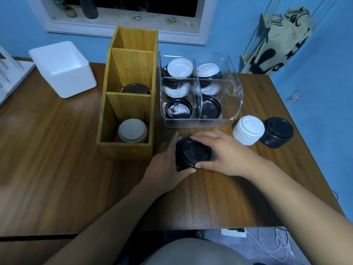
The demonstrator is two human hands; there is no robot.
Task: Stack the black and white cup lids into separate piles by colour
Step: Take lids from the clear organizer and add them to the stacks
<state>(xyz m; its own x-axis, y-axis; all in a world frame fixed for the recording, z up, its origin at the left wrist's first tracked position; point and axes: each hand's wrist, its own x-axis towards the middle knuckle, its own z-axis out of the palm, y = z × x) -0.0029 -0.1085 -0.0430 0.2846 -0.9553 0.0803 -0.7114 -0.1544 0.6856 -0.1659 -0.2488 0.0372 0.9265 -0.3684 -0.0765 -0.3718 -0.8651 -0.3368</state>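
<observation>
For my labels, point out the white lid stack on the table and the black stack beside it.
white lid stack [248, 126], head view, top lid.
black stack [278, 128], head view, top lid.

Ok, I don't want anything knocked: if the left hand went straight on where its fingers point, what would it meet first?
Most likely the front wall of the clear organiser. The left hand, holding the black lid stack, points away from the person, with only table between, though depth is uncertain.
</observation>
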